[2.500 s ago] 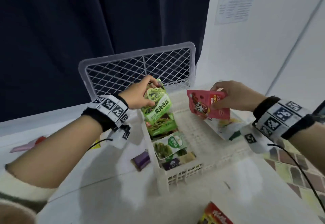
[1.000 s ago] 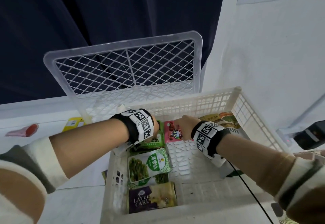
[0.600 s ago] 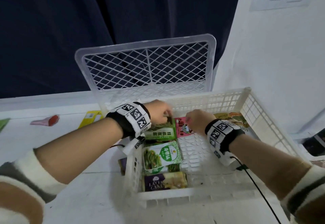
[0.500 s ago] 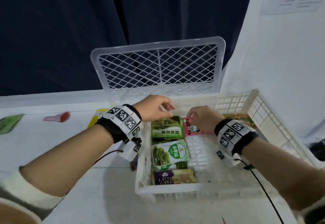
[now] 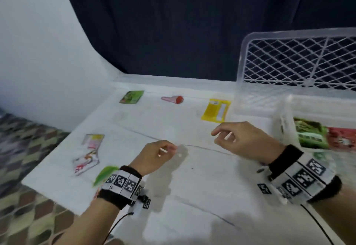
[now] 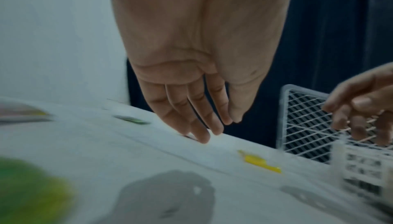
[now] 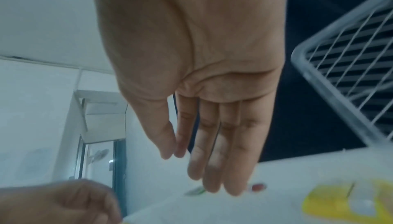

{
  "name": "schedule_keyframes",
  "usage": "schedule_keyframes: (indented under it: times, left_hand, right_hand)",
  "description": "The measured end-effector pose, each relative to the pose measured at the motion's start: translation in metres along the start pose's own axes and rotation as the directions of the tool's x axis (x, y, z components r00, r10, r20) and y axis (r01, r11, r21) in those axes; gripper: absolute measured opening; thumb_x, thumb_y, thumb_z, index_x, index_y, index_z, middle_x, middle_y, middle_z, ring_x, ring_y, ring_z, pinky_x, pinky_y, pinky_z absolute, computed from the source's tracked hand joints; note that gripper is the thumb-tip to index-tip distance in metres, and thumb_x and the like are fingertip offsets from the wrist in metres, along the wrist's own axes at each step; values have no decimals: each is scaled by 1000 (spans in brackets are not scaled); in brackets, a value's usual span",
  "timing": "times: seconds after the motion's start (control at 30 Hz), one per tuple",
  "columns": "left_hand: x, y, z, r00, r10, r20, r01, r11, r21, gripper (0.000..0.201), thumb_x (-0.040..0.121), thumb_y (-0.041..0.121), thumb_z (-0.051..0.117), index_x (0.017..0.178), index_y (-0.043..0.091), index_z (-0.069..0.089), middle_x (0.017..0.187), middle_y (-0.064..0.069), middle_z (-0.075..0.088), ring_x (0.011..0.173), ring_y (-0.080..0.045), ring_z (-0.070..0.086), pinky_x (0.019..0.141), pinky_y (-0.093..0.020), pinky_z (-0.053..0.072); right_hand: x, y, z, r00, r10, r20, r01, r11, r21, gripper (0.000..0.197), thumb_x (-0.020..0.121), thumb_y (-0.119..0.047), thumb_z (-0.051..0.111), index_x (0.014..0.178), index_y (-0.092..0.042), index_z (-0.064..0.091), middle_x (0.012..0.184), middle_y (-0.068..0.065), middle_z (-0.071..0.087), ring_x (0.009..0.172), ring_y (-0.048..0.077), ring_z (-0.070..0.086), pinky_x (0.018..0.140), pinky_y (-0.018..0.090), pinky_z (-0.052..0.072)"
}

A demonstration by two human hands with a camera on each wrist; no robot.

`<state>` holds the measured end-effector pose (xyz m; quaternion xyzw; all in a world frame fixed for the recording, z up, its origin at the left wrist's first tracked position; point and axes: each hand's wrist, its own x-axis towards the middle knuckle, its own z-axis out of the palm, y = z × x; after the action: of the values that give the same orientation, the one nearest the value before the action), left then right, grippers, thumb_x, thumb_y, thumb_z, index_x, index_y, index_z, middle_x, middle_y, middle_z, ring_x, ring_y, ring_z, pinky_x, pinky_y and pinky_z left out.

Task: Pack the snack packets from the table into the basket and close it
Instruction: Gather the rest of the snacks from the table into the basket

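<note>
Both hands hover empty over the white table (image 5: 173, 187), left of the basket. My left hand (image 5: 165, 149) and right hand (image 5: 223, 135) have relaxed fingers; the wrist views show the left hand (image 6: 212, 126) and right hand (image 7: 191, 165) holding nothing. The white basket (image 5: 285, 117) sits at the right edge with its mesh lid (image 5: 300, 60) upright; a green packet (image 5: 310, 135) and a red packet (image 5: 341, 138) lie inside. Loose on the table: a yellow packet (image 5: 215, 110), a pink-red packet (image 5: 173, 99), a green packet (image 5: 132, 96), a white-pink packet (image 5: 86, 160) and a green one (image 5: 105, 174) by my left wrist.
A dark curtain (image 5: 173, 23) hangs behind the table and a white wall (image 5: 38, 52) stands at the left. The table's left edge drops to a patterned floor (image 5: 23, 216). A cable (image 5: 317, 225) trails from my right wristband.
Both hands have left the basket and moved left over the table, empty. The view has swung left, so the basket now sits at the right edge and the loose packets show.
</note>
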<state>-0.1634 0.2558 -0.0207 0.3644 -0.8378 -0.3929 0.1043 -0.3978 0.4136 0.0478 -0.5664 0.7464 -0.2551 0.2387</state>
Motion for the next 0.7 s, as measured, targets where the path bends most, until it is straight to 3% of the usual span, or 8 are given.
schedule_keyframes:
  times: [0.13, 0.23, 0.3, 0.33, 0.4, 0.53, 0.57, 0.7]
  left_hand:
    - [-45, -94, -65, 972, -130, -198, 139, 990, 33, 10, 91, 22, 61, 96, 28, 66, 93, 11, 69, 76, 0, 64, 65, -5, 48]
    - [-64, -154, -111, 926, -186, -327, 214, 975, 51, 15, 90, 13, 60, 100, 22, 65, 94, 4, 67, 83, -15, 65, 68, -5, 47]
    - [-71, -186, -136, 894, -238, -381, 285, 956, 72, 18, 90, 13, 61, 107, 15, 66, 99, -2, 68, 87, -19, 64, 79, -20, 50]
    - [-73, -200, -146, 880, -255, -400, 314, 945, 90, 19, 90, 14, 61, 108, 13, 66, 101, -6, 67, 90, -22, 63, 83, -28, 51]
    - [-72, -217, -158, 874, -254, -413, 331, 935, 125, 20, 88, 14, 63, 107, 9, 67, 103, -13, 65, 96, -27, 62, 87, -32, 48]
    - [-59, -238, -170, 866, -286, -411, 367, 921, 133, 31, 85, 14, 66, 115, 5, 63, 116, -19, 59, 105, -31, 58, 93, -32, 43]
    - [-56, -243, -171, 861, -314, -399, 388, 914, 117, 38, 84, 17, 68, 120, 7, 60, 120, -18, 57, 108, -31, 57, 95, -32, 42]
    - [-46, -253, -170, 873, -387, -296, 434, 894, 112, 62, 80, 26, 73, 135, 10, 49, 131, -16, 54, 120, -31, 52, 104, -35, 38]
  right_hand:
    - [49, -40, 97, 995, -41, 92, 31, 995, 99, 18, 86, -21, 61, 86, -39, 65, 78, -15, 65, 62, -2, 56, 72, 26, 49]
    - [83, -66, 167, 980, -60, 191, 37, 992, 123, 19, 86, -24, 62, 88, -43, 62, 87, -12, 66, 71, 1, 59, 83, 36, 53]
    - [100, -88, 206, 968, -33, 250, 8, 995, 101, 12, 86, -36, 62, 98, -37, 65, 93, -12, 66, 78, 4, 60, 88, 36, 53]
    - [107, -99, 222, 961, 4, 275, -21, 998, 58, 24, 85, -45, 62, 105, -32, 65, 99, -10, 67, 83, 6, 61, 90, 33, 51]
    - [117, -120, 247, 943, 64, 326, -47, 997, -60, 52, 82, -61, 57, 119, -25, 62, 113, -6, 65, 100, 11, 60, 93, 29, 47]
    - [130, -147, 285, 924, 63, 376, 1, 986, -170, 100, 59, -88, 48, 133, -21, 51, 126, 0, 49, 120, 20, 48, 99, 36, 43]
    - [132, -151, 292, 925, 54, 377, 27, 979, -204, 103, 56, -89, 49, 132, -20, 51, 127, 0, 47, 121, 22, 45, 99, 38, 42]
    - [138, -158, 310, 931, 18, 364, 93, 954, -285, 82, 64, -70, 65, 125, -17, 48, 125, 2, 41, 117, 23, 40, 98, 39, 39]
